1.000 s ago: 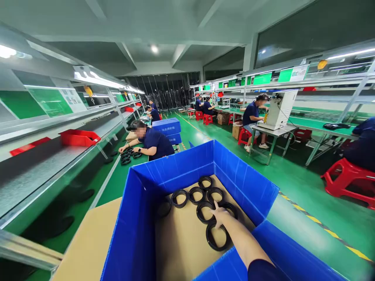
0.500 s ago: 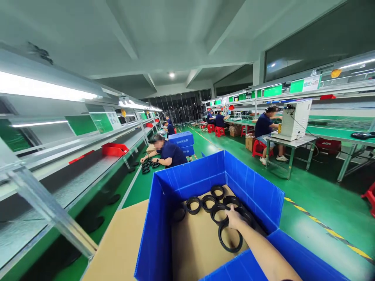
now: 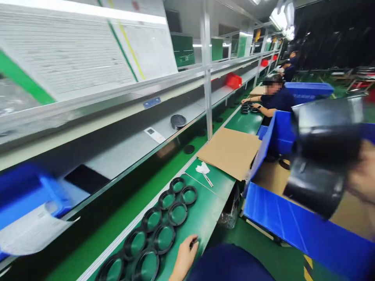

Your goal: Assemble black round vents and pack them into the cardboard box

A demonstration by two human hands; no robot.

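Observation:
At the right edge, my right hand (image 3: 365, 171) is blurred and gripped round several glossy black rings (image 3: 325, 128), held up above the blue box (image 3: 295, 208). Its fingers are partly hidden by the rings. My left hand (image 3: 184, 255) rests by the near edge of the green bench (image 3: 213, 199), its fingers curled. A small dark spot shows at its fingertips, too small to name. Just left of this hand, two rows of black rings (image 3: 164, 238) lie flat on the bench. Another black ring (image 3: 284, 162) lies inside the box.
Brown cardboard sheets (image 3: 230, 150) lie on the bench beyond the rings, near a white crumpled scrap (image 3: 202, 168). A shelf (image 3: 125, 156) above the bench carries a phone-like black slab (image 3: 87, 179) and a blue tray (image 3: 23, 195). A co-worker (image 3: 278, 95) sits farther along.
The view has swung left and down to the bench. My right hand, earlier reaching among rings inside the blue box, is now raised with several rings. My left hand has come into view.

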